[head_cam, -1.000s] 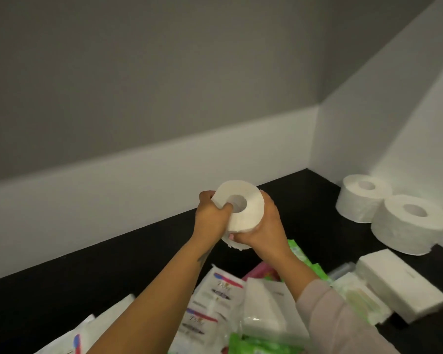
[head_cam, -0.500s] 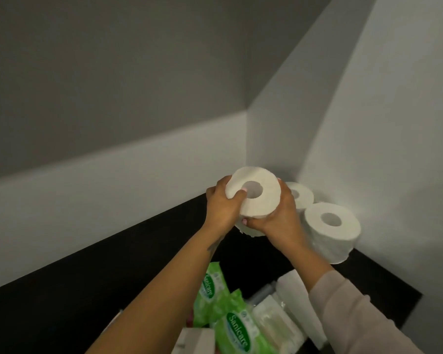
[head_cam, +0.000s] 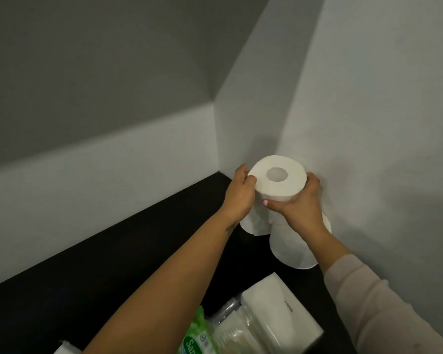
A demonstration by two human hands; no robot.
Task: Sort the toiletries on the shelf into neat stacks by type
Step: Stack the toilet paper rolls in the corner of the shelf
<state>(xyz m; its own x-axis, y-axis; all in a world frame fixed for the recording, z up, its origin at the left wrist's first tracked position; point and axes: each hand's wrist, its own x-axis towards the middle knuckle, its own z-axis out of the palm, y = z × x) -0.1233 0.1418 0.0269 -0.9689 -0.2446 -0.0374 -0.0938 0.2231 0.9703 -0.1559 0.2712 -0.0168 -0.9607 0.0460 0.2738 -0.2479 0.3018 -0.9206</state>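
Note:
A white toilet roll [head_cam: 279, 182] is held upright between both my hands, hole upward, over two other white rolls in the shelf's right corner. My left hand [head_cam: 239, 194] grips its left side and my right hand [head_cam: 298, 206] grips its right and front. Under them, the far roll [head_cam: 256, 222] and the near roll [head_cam: 290, 247] stand on the black shelf [head_cam: 138, 254], both partly hidden by my hands. Whether the held roll touches them I cannot tell.
White walls close the corner behind and to the right. At the front lie a white tissue pack [head_cam: 279, 312], a clear packet of cotton swabs [head_cam: 230, 330] and a green wipes pack [head_cam: 196, 338].
Both hands carried the roll to the right and down into the corner, from in front of the two standing rolls to just above them. The camera view swung right too.

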